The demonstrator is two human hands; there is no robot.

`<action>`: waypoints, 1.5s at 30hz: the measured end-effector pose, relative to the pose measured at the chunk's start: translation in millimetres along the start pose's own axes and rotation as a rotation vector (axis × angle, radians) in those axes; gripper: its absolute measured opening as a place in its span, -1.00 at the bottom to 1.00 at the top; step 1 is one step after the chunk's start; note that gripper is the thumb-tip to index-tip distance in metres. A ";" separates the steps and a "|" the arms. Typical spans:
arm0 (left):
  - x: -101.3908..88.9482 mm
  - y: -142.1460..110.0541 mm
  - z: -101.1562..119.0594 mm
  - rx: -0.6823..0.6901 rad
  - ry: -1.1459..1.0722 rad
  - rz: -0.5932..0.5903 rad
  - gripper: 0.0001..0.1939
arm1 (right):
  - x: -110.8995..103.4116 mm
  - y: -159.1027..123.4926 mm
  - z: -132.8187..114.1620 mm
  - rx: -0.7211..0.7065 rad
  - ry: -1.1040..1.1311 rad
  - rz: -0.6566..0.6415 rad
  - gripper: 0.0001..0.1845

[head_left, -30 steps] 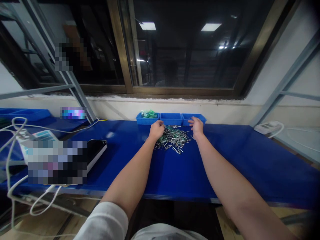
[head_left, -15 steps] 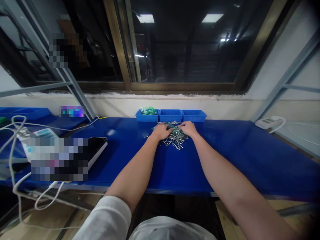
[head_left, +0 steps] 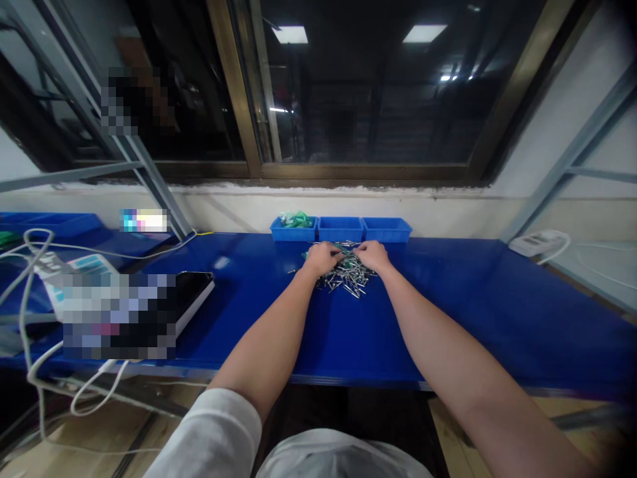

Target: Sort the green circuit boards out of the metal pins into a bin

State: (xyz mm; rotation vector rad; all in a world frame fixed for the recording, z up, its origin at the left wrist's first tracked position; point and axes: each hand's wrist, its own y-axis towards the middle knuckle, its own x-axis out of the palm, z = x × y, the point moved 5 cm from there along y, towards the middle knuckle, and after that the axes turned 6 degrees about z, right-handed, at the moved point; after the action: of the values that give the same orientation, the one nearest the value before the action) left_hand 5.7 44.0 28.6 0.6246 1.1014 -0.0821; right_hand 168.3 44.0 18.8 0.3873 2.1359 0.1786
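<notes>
A loose pile of thin silvery metal pins, with some green pieces among them, lies on the blue table. At the pile's left side is my left hand, its fingers curled in among the pins. My right hand rests at the upper right of the heap, thumb and fingers pressed together. Whatever either set of fingertips holds is too small or too hidden to name. Both hands touch the pile, with a small gap between them.
Three joined blue bins stand behind the pile; the left bin holds green pieces. To the left lies a dark-topped device with white cables. A white power strip sits at the right. Metal frame posts rise on both sides.
The fingers of my left hand have drawn in from a flatter spread to a more curled pose. My right hand stays in nearly the same place.
</notes>
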 end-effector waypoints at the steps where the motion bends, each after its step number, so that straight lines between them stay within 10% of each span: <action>1: -0.6 0.1 0.0 -0.006 -0.002 0.005 -0.76 | 0.5 -0.5 -0.4 -0.004 0.005 0.002 -0.73; 14: -19.9 -1.2 10.5 0.068 -0.118 0.230 -0.76 | -9.0 -14.2 -35.5 -0.404 0.356 0.138 -0.77; 25: -25.4 -2.9 15.8 0.027 -0.331 0.182 -0.86 | 2.3 -6.8 -24.9 -0.271 0.758 -0.043 -0.80; 45: -28.5 -3.1 18.8 0.050 -0.288 0.191 -0.78 | -3.9 -8.9 -27.5 -0.202 0.663 0.008 -0.64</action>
State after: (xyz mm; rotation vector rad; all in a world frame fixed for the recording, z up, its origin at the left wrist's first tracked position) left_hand 6.4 25.0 57.1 0.7356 0.7607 -0.0334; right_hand 145.7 34.8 34.9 0.2335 2.7296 0.5887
